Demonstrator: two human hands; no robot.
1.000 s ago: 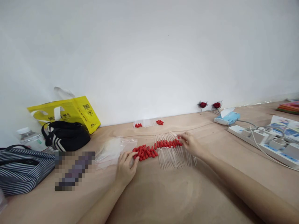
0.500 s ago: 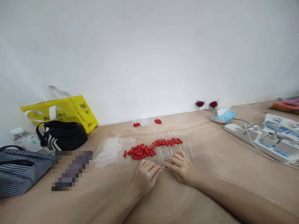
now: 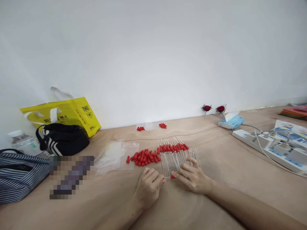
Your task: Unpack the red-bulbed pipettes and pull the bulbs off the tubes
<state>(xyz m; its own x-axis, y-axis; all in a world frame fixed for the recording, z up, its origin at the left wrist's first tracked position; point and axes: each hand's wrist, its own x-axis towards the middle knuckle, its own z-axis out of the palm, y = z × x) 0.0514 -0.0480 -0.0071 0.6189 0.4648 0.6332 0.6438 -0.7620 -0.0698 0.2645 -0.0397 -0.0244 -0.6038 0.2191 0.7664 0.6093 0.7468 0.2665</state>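
My left hand point(image 3: 149, 187) is closed, its thumb and forefinger pinching one end of a clear glass dropper tube point(image 3: 167, 178) held level just above the table. At the tube's other end, my right hand point(image 3: 194, 179) pinches a red rubber bulb point(image 3: 172, 176), mostly covered by the fingers. Whether the bulb is fully on the tube cannot be made out. Right beyond my hands lies a row of bare glass tubes point(image 3: 171, 161). Behind it, droppers fitted with red bulbs point(image 3: 173, 148) lie side by side. A heap of loose red bulbs point(image 3: 144, 157) rests left of the tubes.
Clear plastic bags point(image 3: 111, 156) lie left of the heap; more red bulbs point(image 3: 162, 126) sit near the wall. Farther left stand a yellow bag point(image 3: 72, 110), a black pouch point(image 3: 68, 140) and a striped bag point(image 3: 21, 175). A power strip point(image 3: 268, 150) and tissue pack point(image 3: 231, 121) are on the right.
Both hands have come slightly nearer to me, with the tube and bulb between them. More of the red bulb shows at my right fingertips.
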